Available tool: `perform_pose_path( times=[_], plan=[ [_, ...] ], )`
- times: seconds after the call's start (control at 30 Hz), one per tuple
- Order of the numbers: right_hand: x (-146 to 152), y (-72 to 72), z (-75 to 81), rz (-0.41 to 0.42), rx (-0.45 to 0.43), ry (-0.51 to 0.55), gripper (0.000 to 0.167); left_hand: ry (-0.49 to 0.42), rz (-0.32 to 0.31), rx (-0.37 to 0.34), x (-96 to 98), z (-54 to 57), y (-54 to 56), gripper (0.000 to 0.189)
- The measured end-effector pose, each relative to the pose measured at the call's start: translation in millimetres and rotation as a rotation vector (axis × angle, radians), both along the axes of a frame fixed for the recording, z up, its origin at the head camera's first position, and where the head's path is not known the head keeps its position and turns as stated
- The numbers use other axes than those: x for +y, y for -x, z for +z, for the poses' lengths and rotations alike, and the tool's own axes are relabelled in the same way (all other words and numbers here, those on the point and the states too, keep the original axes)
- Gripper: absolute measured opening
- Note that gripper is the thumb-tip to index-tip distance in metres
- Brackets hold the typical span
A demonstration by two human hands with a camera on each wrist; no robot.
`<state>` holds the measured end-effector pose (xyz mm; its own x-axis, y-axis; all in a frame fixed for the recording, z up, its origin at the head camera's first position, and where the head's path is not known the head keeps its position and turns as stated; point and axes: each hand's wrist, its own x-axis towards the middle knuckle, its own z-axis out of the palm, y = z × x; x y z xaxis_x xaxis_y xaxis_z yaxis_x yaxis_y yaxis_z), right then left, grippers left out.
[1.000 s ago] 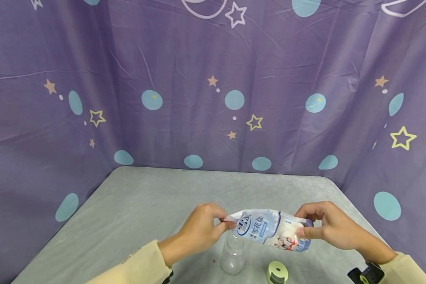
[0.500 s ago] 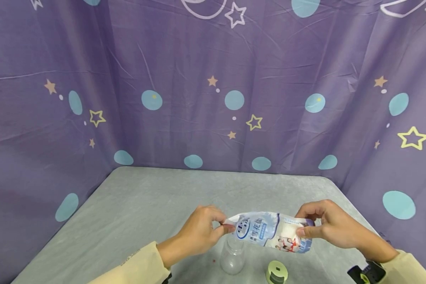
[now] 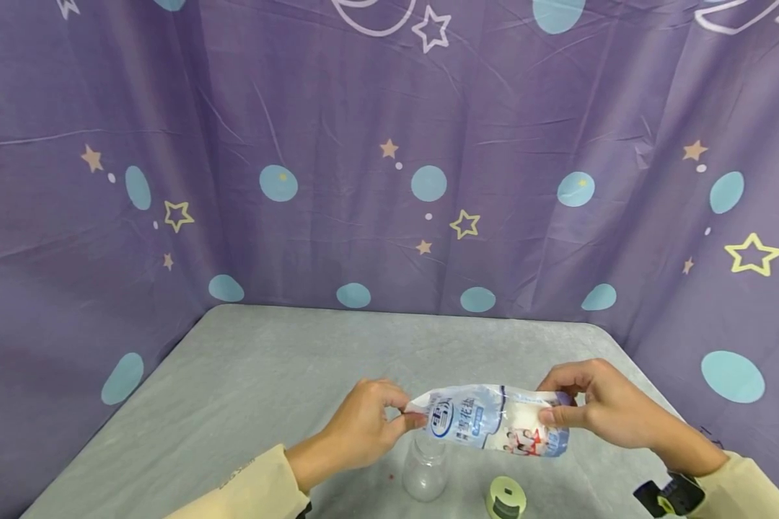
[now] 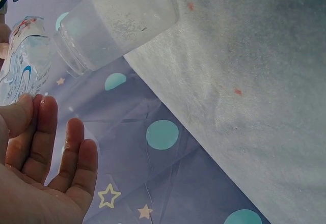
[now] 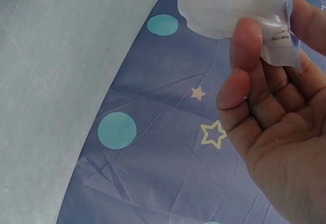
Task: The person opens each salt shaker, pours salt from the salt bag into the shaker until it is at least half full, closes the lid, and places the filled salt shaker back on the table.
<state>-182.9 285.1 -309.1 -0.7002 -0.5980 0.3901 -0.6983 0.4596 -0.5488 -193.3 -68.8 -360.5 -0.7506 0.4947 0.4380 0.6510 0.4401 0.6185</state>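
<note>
A blue and white bag of salt [image 3: 474,417] hangs nearly level above the table, its left end over a clear jar [image 3: 425,472]. My left hand [image 3: 366,425] pinches the narrow left end between thumb and fingers. At the bag's other end, my right hand [image 3: 600,407] grips with thumb on the near side and fingers behind. The jar stands upright, its mouth partly hidden by the bag in the head view. Fine specks cling inside the jar [image 4: 122,23] in the left wrist view. Whether salt is flowing out cannot be seen.
A light green lid [image 3: 506,497] lies on the grey table [image 3: 298,360], right of the jar. A small red speck [image 3: 392,476] marks the cloth to the jar's left. Behind the table hangs a purple curtain [image 3: 363,252] with stars and dots.
The right hand has risen slightly and the bag has shifted a little to the left. Both hands keep their hold on it. Jar and lid stay in place.
</note>
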Motion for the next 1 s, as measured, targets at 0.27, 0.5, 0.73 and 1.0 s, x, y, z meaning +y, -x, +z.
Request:
perform_pose_path(
  times=[0.27, 0.5, 0.73, 1.0],
  plan=[
    [-1, 0.7, 3.9, -0.016, -0.001, -0.019, 0.020, -0.013, 0.022, -0.010, -0.2, -3.1, 0.3, 0.013],
    [-3, -0.9, 8.8, -0.026, -0.009, -0.026, 0.020, -0.018, 0.026, -0.027, -0.6, -5.6, -1.0, 0.007],
    [-3, -1.1, 12.6, -0.022, -0.009, -0.036, 0.019, -0.024, 0.037, -0.039, -0.1, -6.8, -1.6, 0.005],
    [-6, -0.1, 15.8, -0.013, -0.001, -0.034, 0.018, -0.037, 0.042, -0.042, -0.1, -9.1, -2.0, 0.006]
  ],
)
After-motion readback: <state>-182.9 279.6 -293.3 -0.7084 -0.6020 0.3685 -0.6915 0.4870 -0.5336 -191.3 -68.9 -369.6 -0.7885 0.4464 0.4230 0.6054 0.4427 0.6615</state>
